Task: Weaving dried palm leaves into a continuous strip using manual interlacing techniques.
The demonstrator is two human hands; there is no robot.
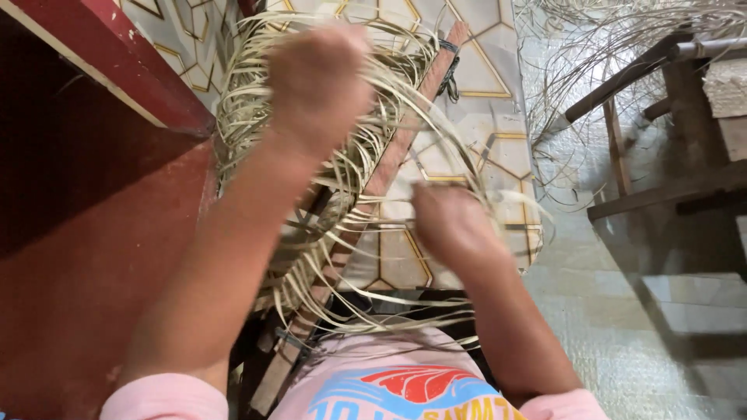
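Head view: the left hand (pixel 315 82) is closed into a fist around a thick bundle of pale cane strips (pixel 257 117), lifted high so the loose ends hang free rather than tangle. The right hand (pixel 451 225) sits lower, its fingers curled shut on a few thin strands (pixel 467 167) drawn out from that bundle, apparently to keep them taut and apart. A wooden slat (pixel 389 159) runs slantwise under both hands, with strips looped about it. Beyond lie a patterned tiled floor (pixel 475 74), a red wall (pixel 85 194), a wooden frame (pixel 661 117) and more loose strips (pixel 576 47).
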